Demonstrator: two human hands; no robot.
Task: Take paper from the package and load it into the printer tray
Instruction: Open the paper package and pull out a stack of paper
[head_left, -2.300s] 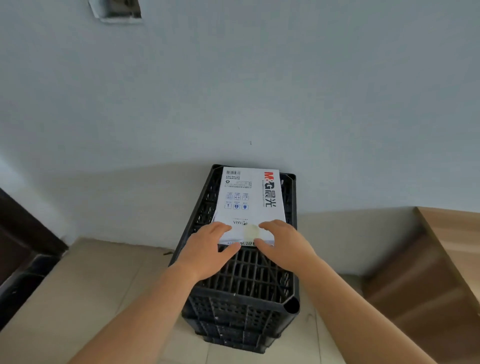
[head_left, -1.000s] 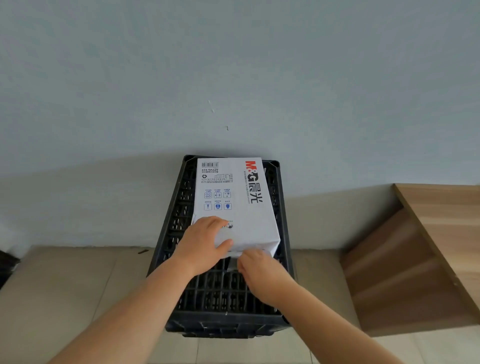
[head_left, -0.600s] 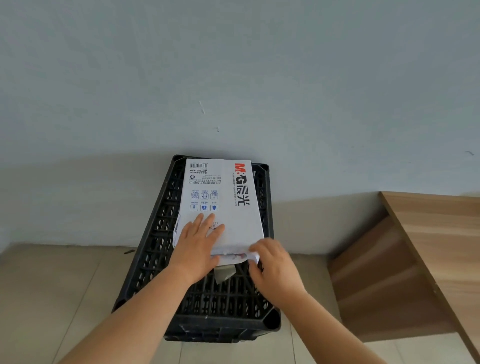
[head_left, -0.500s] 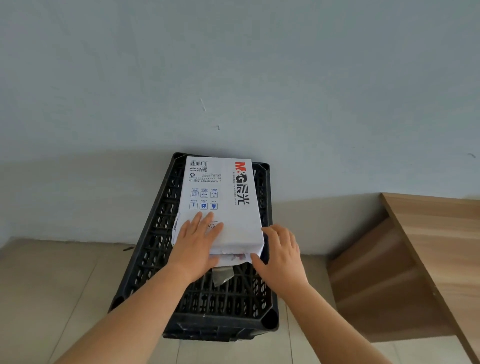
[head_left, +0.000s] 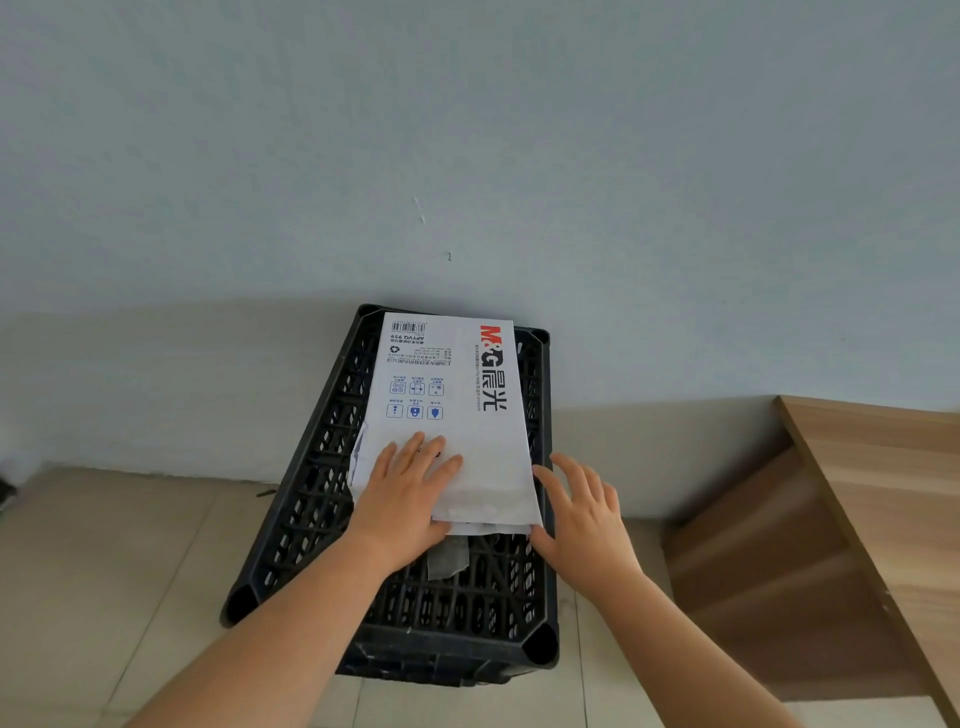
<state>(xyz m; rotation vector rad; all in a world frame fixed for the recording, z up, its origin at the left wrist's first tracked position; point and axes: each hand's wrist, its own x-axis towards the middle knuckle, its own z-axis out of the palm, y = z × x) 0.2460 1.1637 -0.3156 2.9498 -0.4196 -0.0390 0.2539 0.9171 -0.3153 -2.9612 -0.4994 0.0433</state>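
A white paper package with red and black print lies flat on top of an overturned black plastic crate. Its near end is torn open, and a loose wrapper flap hangs down onto the crate. My left hand presses flat on the package's near left part, fingers spread. My right hand is open beside the package's near right corner, with the thumb touching the corner and the fingers apart in the air. No printer is in view.
The crate stands on a beige tiled floor against a pale blue-grey wall. A wooden desk or shelf unit rises at the right, close to the crate.
The wrapper's near end came open and a flap now hangs out. My right hand left the package's front edge and moved out to its right corner, fingers spread. My left hand stayed pressed on top.
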